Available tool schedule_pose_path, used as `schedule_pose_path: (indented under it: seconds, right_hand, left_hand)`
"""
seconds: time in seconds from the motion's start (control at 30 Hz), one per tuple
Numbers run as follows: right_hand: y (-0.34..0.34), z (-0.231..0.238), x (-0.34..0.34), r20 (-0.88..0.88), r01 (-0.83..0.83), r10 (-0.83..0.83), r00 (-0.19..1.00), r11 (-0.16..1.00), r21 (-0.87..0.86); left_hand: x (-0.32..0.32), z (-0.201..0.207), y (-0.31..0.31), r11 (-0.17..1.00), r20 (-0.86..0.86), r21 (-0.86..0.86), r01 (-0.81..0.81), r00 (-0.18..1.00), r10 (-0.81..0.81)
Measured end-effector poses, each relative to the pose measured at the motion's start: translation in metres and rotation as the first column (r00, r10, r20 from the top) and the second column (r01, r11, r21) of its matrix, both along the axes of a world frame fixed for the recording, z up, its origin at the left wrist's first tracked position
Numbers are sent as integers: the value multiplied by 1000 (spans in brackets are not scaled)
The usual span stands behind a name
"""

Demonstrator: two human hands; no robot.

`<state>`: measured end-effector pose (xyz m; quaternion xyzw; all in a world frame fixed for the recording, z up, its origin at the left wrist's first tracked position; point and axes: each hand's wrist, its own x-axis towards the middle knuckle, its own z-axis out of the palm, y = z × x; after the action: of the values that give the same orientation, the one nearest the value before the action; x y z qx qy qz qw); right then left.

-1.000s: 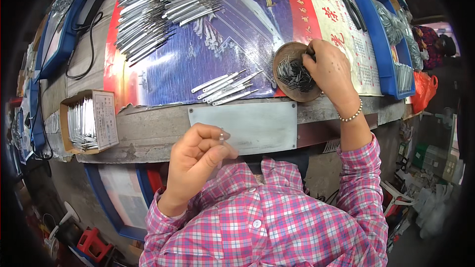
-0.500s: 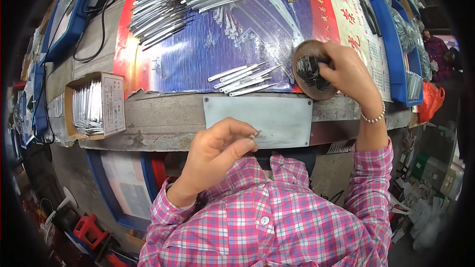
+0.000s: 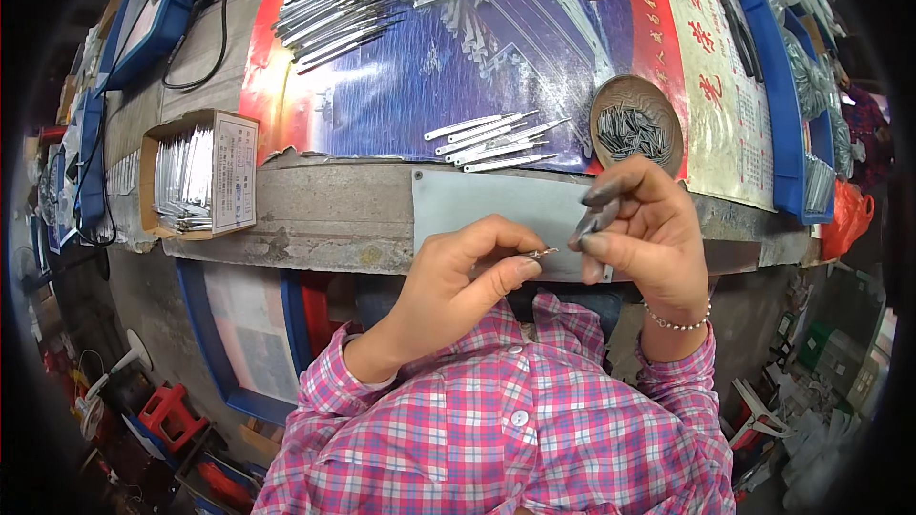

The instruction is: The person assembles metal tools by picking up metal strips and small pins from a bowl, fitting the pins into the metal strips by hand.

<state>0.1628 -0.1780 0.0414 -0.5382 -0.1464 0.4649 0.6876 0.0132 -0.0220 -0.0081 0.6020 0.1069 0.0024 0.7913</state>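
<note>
Several silvery strips [image 3: 501, 141] and a bowl [image 3: 634, 90] of dark pins [image 3: 632, 133] lie near the front edge of the bench [image 3: 334, 195]; left hand [image 3: 468, 277] pinches a metal piece [image 3: 544, 253], right hand [image 3: 658, 240] half-curls, hold unclear from here.

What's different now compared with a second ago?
The right hand has left the brown bowl of dark pins and moved back and leftward, close to the left hand; whether its grip holds anything is too blurred to tell. The left hand still pinches a small metal piece. The bowl and loose silver strips stayed put.
</note>
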Motion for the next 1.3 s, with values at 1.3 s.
schedule_pose_path:
  seconds: [1.3]
  right_hand:
    - [2, -13, -33, 389, 41, -40, 921, 999, 5]
  left_hand:
    - [0, 13, 3, 997, 78, 68, -32, 997, 26]
